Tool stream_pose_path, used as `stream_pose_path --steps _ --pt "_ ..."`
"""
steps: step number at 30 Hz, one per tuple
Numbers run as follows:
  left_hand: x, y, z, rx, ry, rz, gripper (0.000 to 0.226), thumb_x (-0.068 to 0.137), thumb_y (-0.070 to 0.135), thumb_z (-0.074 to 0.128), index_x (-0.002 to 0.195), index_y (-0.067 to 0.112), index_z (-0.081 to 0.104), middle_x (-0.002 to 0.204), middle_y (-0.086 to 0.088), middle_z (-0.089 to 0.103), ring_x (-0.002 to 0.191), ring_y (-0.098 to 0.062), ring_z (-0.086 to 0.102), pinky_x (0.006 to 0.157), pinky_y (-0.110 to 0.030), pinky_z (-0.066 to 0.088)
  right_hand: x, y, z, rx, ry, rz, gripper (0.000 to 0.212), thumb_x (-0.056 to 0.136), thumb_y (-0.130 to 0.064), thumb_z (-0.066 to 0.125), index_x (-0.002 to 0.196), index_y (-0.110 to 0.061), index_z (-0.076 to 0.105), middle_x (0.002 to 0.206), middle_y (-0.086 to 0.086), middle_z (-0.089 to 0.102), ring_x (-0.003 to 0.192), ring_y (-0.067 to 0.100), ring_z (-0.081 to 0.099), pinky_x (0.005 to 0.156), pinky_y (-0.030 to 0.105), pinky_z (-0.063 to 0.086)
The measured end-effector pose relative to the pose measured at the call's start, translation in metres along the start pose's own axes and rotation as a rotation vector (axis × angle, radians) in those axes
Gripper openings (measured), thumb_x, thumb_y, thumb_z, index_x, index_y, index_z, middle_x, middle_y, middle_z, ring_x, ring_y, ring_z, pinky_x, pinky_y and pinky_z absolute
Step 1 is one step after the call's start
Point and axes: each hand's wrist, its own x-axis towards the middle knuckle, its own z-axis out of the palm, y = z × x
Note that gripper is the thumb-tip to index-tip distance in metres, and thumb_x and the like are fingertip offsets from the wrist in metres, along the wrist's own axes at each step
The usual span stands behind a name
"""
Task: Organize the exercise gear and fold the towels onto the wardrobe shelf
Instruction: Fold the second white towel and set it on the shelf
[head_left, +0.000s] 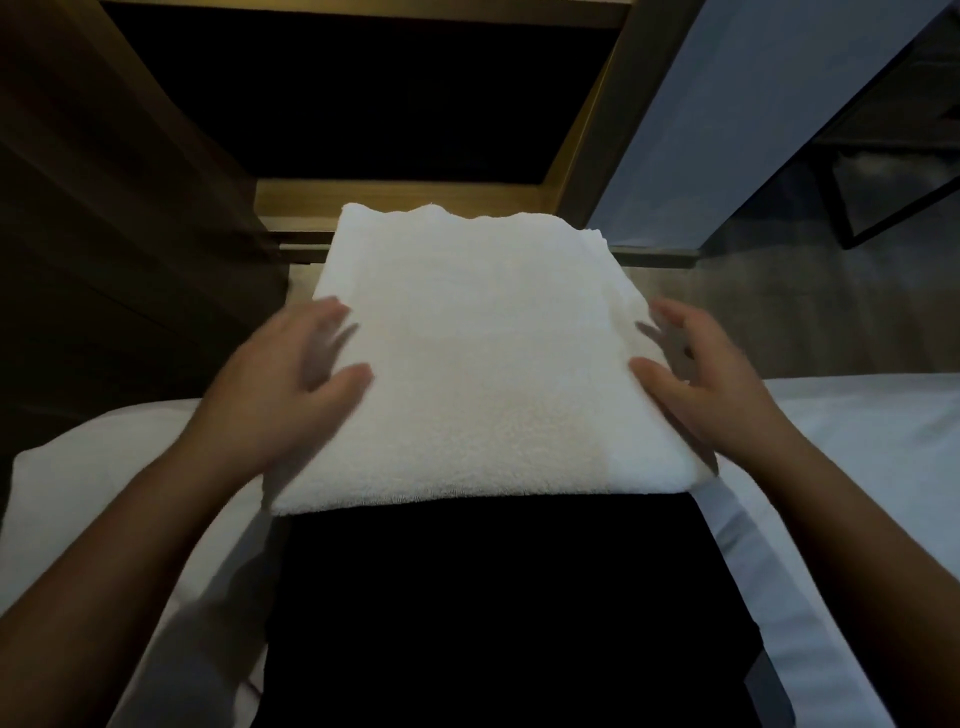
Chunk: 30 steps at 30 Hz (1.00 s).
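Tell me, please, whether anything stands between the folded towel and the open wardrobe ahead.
Nothing visible does. The towel lies just short of the wardrobe opening, left hand and right hand at its sides. The inside is too dark to show a shelf.

No readable text, no labels, no brands, no numbers, no signs anywhere in view

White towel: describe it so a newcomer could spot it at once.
Start at the dark wooden wardrobe at the top of the head view. Just below it, between the left hand and right hand, lies the folded towel. It alone is fluffy terry, overlapping a black surface, unlike the smooth bedding beside it.
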Motion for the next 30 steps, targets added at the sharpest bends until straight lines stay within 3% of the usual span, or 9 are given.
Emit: stream_pose_path --steps 4,6,8,11,14,19,23,25,30 --pt "-0.010 0.027 0.019 0.257 -0.339 0.323 0.077 0.087 0.077 0.022 0.153 0.038 0.014 0.160 0.017 0.003 0.148 -0.002 0.000 0.121 -0.041 0.011 -0.017 -0.031 0.014 -0.248 -0.206 -0.320 0.074 0.092 -0.065 0.032 0.154 -0.027 0.017 0.159 -0.013 0.003 0.149 0.013 0.002 0.118 0.039 0.007" --pt "0.001 0.038 0.036 0.315 -0.399 0.290 0.075 0.091 0.073 0.011 0.155 0.034 0.007 0.161 0.016 -0.007 0.147 -0.003 -0.013 0.121 -0.043 -0.006 -0.012 -0.043 0.032 -0.387 -0.299 -0.329 0.075 0.092 -0.070 0.015 0.155 -0.030 0.006 0.159 -0.014 -0.011 0.148 0.012 -0.015 0.119 0.041 -0.007" --pt "0.019 0.048 0.052 0.368 -0.356 0.212 0.065 0.098 0.061 0.012 0.156 0.030 0.008 0.163 0.011 -0.007 0.148 -0.007 -0.014 0.120 -0.047 -0.010 0.002 -0.051 0.047 -0.484 -0.319 -0.264 0.076 0.088 -0.069 0.005 0.155 -0.033 0.000 0.160 -0.012 -0.017 0.147 0.014 -0.021 0.117 0.046 -0.013" --pt "0.034 0.054 0.069 0.505 -0.274 0.111 0.061 0.099 0.054 0.019 0.155 0.033 0.006 0.163 0.005 -0.011 0.149 -0.017 -0.015 0.117 -0.053 -0.010 0.017 -0.052 0.057 -0.526 -0.298 -0.162 0.071 0.091 -0.067 0.008 0.154 -0.035 -0.003 0.161 -0.010 -0.019 0.147 0.019 -0.020 0.117 0.053 -0.010" --pt "0.028 0.041 0.066 0.434 -0.193 -0.019 0.065 0.096 0.064 0.018 0.153 0.038 0.002 0.163 0.005 -0.014 0.149 -0.022 -0.015 0.117 -0.051 -0.005 0.016 -0.040 0.055 -0.488 -0.250 -0.051 0.074 0.090 -0.071 0.011 0.154 -0.035 -0.005 0.161 -0.008 -0.018 0.148 0.022 -0.016 0.117 0.053 -0.004" --pt "0.037 0.018 0.038 0.399 -0.202 -0.397 0.073 0.096 0.063 0.016 0.155 0.020 0.008 0.163 -0.011 0.003 0.150 -0.032 0.002 0.120 -0.054 0.003 0.035 -0.024 0.032 -0.375 -0.244 0.292 0.074 0.095 -0.065 0.016 0.155 -0.024 -0.001 0.164 0.004 -0.003 0.149 0.032 -0.003 0.116 0.057 0.006" --pt "0.078 0.045 0.044 0.488 0.014 -0.072 0.060 0.101 0.044 0.024 0.153 0.014 0.017 0.163 -0.008 0.008 0.150 -0.026 0.004 0.120 -0.052 0.005 0.079 -0.057 0.047 -0.431 -0.101 0.061 0.066 0.100 -0.056 0.020 0.155 -0.023 0.004 0.164 0.002 -0.004 0.149 0.031 -0.009 0.117 0.058 0.003" --pt "0.097 0.064 0.061 0.452 -0.020 0.052 0.055 0.103 0.040 0.024 0.155 0.022 0.016 0.164 -0.003 0.005 0.150 -0.023 0.000 0.121 -0.050 0.004 0.095 -0.073 0.065 -0.472 -0.131 -0.040 0.062 0.101 -0.053 0.018 0.155 -0.026 0.004 0.163 0.000 -0.008 0.149 0.028 -0.013 0.118 0.057 -0.004" --pt "0.105 0.046 0.087 0.553 -0.120 -0.036 0.061 0.100 0.056 0.018 0.155 0.033 0.007 0.164 0.001 -0.005 0.150 -0.026 -0.009 0.118 -0.056 -0.003 0.103 -0.058 0.086 -0.585 -0.154 -0.012 0.066 0.096 -0.064 0.016 0.154 -0.036 0.002 0.163 -0.006 -0.007 0.150 0.027 -0.009 0.117 0.059 -0.005"
